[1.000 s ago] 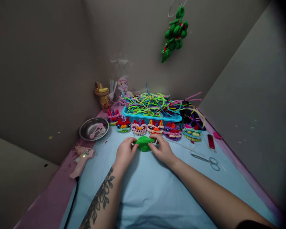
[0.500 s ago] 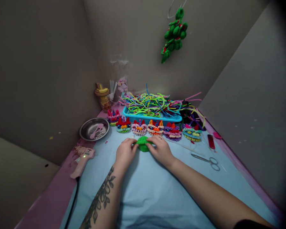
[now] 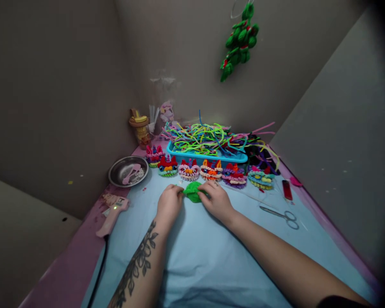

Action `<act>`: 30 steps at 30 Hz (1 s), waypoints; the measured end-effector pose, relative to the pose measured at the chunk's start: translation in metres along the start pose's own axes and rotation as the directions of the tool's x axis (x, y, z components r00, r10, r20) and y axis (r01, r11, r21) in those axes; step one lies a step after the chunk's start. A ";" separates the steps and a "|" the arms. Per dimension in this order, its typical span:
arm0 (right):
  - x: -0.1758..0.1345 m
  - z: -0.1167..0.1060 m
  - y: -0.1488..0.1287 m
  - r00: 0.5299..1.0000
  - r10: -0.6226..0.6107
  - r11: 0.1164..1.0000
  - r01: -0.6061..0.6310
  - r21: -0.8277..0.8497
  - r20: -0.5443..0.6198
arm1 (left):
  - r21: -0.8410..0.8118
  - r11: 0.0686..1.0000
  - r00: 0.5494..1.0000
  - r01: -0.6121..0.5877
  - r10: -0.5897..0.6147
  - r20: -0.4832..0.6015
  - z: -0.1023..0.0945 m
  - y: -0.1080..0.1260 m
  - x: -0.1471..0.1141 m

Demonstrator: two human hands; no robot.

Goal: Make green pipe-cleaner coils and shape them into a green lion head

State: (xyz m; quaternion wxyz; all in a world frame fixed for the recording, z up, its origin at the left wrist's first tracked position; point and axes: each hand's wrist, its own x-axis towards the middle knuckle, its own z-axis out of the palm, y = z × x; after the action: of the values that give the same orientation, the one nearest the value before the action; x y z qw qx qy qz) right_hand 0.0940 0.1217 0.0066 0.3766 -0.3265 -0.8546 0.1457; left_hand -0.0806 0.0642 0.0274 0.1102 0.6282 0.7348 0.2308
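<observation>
A rounded green fuzzy piece (image 3: 193, 192), which looks made of pipe cleaner, is held between my hands just above the blue table cover. My left hand (image 3: 170, 202) pinches a bit of green at its left side, thumb against fingers. My right hand (image 3: 216, 200) grips the right side, with the thumb at the near edge and fingers over the top. The fingers partly hide the piece. Just beyond it stands a row of several colourful lion-head figures, among them a pink-and-white one (image 3: 189, 170) and an orange-and-white one (image 3: 211, 171).
A blue tray (image 3: 208, 158) heaped with pipe cleaners (image 3: 205, 139) stands behind the figures. At left are a metal bowl (image 3: 114, 174) and a pink glue gun (image 3: 111, 217) with its cord. Scissors (image 3: 280, 215) lie at right. A green ornament (image 3: 240, 40) hangs on the wall.
My left hand has drawn slightly left from the green piece, with a short green strand now showing between its fingertips and the piece. The view has shifted slightly.
</observation>
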 end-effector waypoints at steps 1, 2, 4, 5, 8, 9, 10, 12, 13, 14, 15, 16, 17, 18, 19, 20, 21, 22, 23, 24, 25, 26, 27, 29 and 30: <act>0.000 0.000 0.000 1.000 -0.001 1.000 0.001 0.001 0.003 | 0.002 1.000 1.000 -0.004 0.004 0.009 0.001 0.000 0.001; 0.000 0.000 0.000 1.000 0.000 1.000 0.000 0.003 0.005 | 0.005 1.000 1.000 -0.009 0.009 0.017 0.003 0.000 0.002; 0.000 0.000 0.001 1.000 0.001 1.000 -0.001 0.011 0.010 | 0.012 1.000 1.000 -0.013 0.013 0.028 0.006 0.001 0.003; -0.001 0.000 0.001 1.000 0.003 1.000 -0.003 0.018 0.011 | 0.017 1.000 0.999 -0.012 0.011 0.031 0.007 0.002 0.003; -0.001 0.001 0.001 1.000 0.022 0.999 -0.022 0.038 0.001 | 0.031 1.000 0.999 0.001 -0.002 0.033 0.010 0.004 0.001; -0.001 0.001 0.001 1.000 0.030 0.999 -0.030 0.044 -0.001 | 0.035 0.999 0.999 0.004 -0.006 0.034 0.011 0.005 0.001; -0.001 0.001 0.001 0.999 0.038 0.998 -0.038 0.049 -0.002 | 0.039 0.999 0.999 0.008 -0.009 0.035 0.011 0.005 0.001; -0.001 0.001 0.001 0.999 0.049 0.997 -0.048 0.063 -0.002 | 0.045 0.999 0.999 0.014 -0.016 0.038 0.010 0.005 0.000; -0.001 0.001 0.001 0.999 0.051 0.996 -0.051 0.073 -0.003 | 0.047 0.999 0.999 0.017 -0.019 0.040 0.010 0.005 0.000; -0.001 0.000 0.001 0.999 0.054 0.995 -0.053 0.081 -0.006 | 0.049 0.999 0.999 0.020 -0.022 0.043 0.010 0.005 0.000; -0.001 0.000 0.001 0.998 0.055 0.995 -0.054 0.089 -0.010 | 0.051 0.998 0.999 0.022 -0.025 0.046 0.010 0.005 0.000; -0.001 0.000 0.001 0.998 0.056 0.994 -0.055 0.094 -0.011 | 0.052 0.998 0.998 0.024 -0.027 0.048 0.009 0.005 0.000; -0.001 0.000 0.000 0.998 0.056 0.994 -0.055 0.098 -0.011 | 0.053 0.998 0.998 0.025 -0.028 0.050 0.009 0.005 0.000; -0.001 -0.001 0.000 0.998 0.055 0.994 -0.054 0.100 -0.011 | 0.053 0.998 0.998 0.026 -0.028 0.052 0.009 0.005 0.000; -0.002 -0.001 0.000 0.999 0.053 0.994 -0.051 0.100 -0.009 | 0.054 0.998 0.998 0.026 -0.029 0.052 0.009 0.006 0.000; -0.002 -0.001 0.000 0.999 0.049 0.994 -0.048 0.101 -0.007 | 0.055 0.998 0.998 0.028 -0.031 0.051 0.009 0.006 0.000; -0.002 -0.001 0.000 0.999 0.046 0.994 -0.045 0.100 -0.007 | 0.055 0.998 0.998 0.029 -0.032 0.050 0.009 0.006 0.000; -0.002 -0.001 0.000 0.999 0.045 0.994 -0.043 0.098 -0.009 | 0.056 0.998 0.998 0.031 -0.034 0.049 0.008 0.006 0.000; -0.002 -0.001 0.000 0.999 0.044 0.994 -0.043 0.096 -0.010 | 0.056 0.998 0.998 0.033 -0.035 0.049 0.008 0.007 0.000; -0.002 -0.001 0.000 0.999 0.045 0.995 -0.043 0.092 -0.011 | 0.056 0.998 0.998 0.034 -0.037 0.050 0.008 0.007 -0.001; -0.002 -0.001 0.000 0.999 0.044 0.995 -0.043 0.089 -0.014 | 0.056 0.998 0.998 0.034 -0.037 0.051 0.008 0.007 -0.001; -0.002 -0.001 0.000 0.999 0.044 0.996 -0.042 0.084 -0.017 | 0.056 0.998 0.998 0.035 -0.038 0.052 0.008 0.007 -0.001; -0.002 -0.001 0.001 0.999 0.042 0.996 -0.040 0.079 -0.019 | 0.055 0.998 0.998 0.036 -0.039 0.053 0.008 0.007 -0.001; -0.003 0.000 0.001 0.999 0.036 0.997 -0.035 0.071 -0.022 | 0.054 0.998 0.998 0.040 -0.043 0.055 0.007 0.007 -0.001; -0.003 0.000 0.001 0.999 0.035 0.997 -0.033 0.069 -0.022 | 0.053 0.998 0.997 0.043 -0.046 0.055 0.007 0.007 -0.001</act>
State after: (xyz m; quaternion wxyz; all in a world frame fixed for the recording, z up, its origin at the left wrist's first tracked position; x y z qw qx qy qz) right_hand 0.0963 0.1203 0.0043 0.3950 -0.3296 -0.8389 0.1777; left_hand -0.0709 0.0652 0.0243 0.1195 0.6206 0.7509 0.1914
